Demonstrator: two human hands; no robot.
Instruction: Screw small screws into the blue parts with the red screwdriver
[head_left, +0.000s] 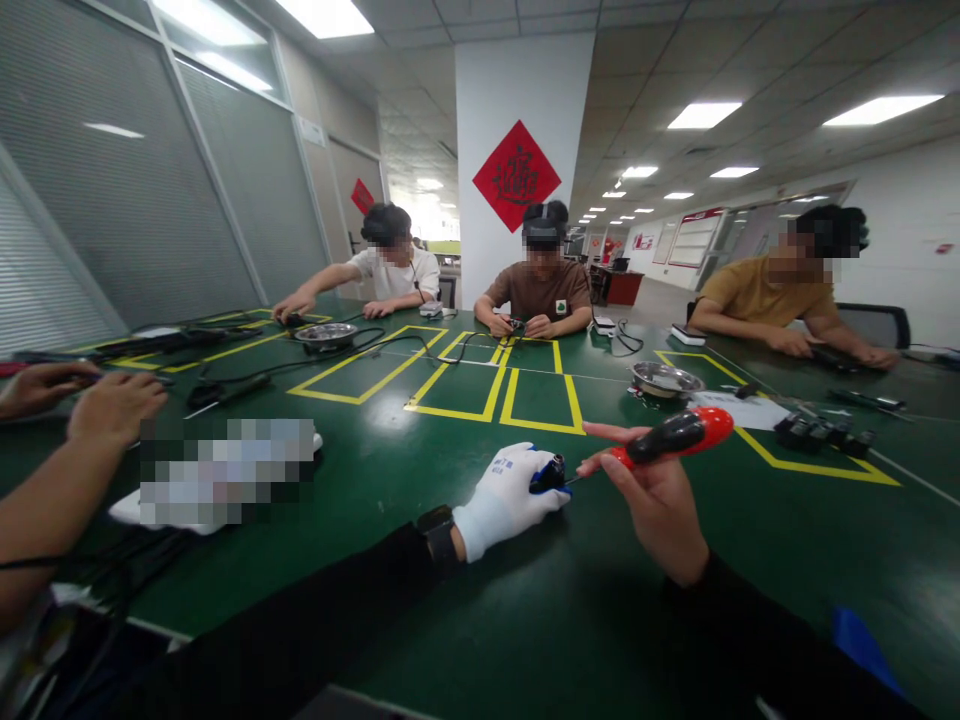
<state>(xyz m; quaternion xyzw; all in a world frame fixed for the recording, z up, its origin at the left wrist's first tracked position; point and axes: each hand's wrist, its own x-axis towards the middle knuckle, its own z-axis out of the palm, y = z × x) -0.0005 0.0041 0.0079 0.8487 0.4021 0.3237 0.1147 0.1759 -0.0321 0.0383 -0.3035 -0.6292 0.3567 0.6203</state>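
My left hand (510, 495), in a white glove with blue fingertips, is closed around a small black part (551, 474) just above the green table (420, 620). What kind of part it is I cannot make out. In my bare right hand (664, 505) is a screwdriver (675, 437) with a red and black handle. Its thin shaft points left and its tip meets the black part or ends close beside it; the glove partly hides the spot. The index finger of my right hand stretches out along the tool.
Metal bowls stand at right (666, 378) and far left (325, 336). Several black parts (825, 436) lie by a white sheet (742, 408) at right. A white power strip (217, 480) and a co-worker's hands (112, 405) are at left. Three people sit across the table.
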